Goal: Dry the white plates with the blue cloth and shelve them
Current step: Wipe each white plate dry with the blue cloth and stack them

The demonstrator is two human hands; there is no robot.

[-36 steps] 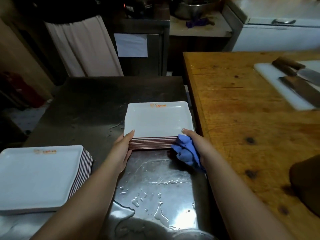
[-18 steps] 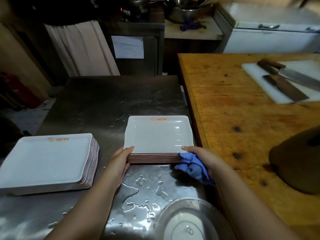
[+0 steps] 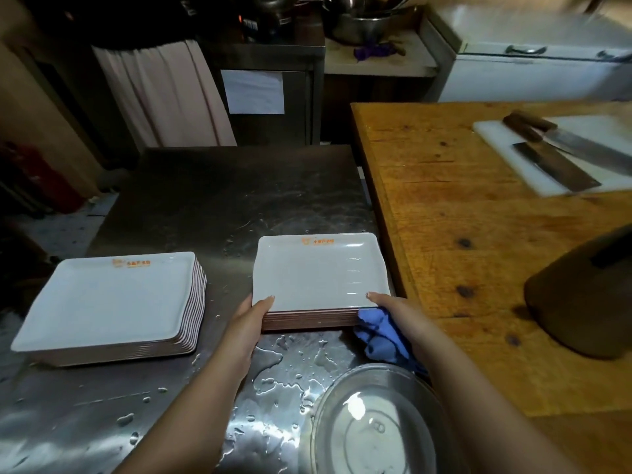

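Steel counter [image 3: 212, 200], wet w/ puddles in the lower middle of the frame, is the main worry. Both hands grip a short stack of white plates [image 3: 318, 271] at centre frame: left hand [image 3: 248, 323] has its thumb on the top plate's near left corner, fingers curled under the stack edge; right hand [image 3: 398, 313] has its thumb on the near right corner, and the blue cloth [image 3: 379, 336] is bunched under that palem — can't tell exactly how the hidden fingers lie, but they look wrapped round cloth and stack edge together. Whether the stack is lifted or sitting on the counter, can't tell. Risks as I judge them: top plate shows streaks near its right side, prob. still damp, so plates could slide on each other if the stack tilts; cloth wadded between the right palm and the stack edge makes that side a softer, less sure hold, so the stack may tip to the right. Wet fingers + smooth glaze = slip. Metal bowl [image 3: 372, 422] at the bottom of the frame sits just below the arms; pulling the stack back could knock it. Second, taller plate stack [image 3: 106, 299] at lower left is well apart. Wooden table [image 3: 478, 234] edge is just beside the held stack on the right, easy to clip a corner on.
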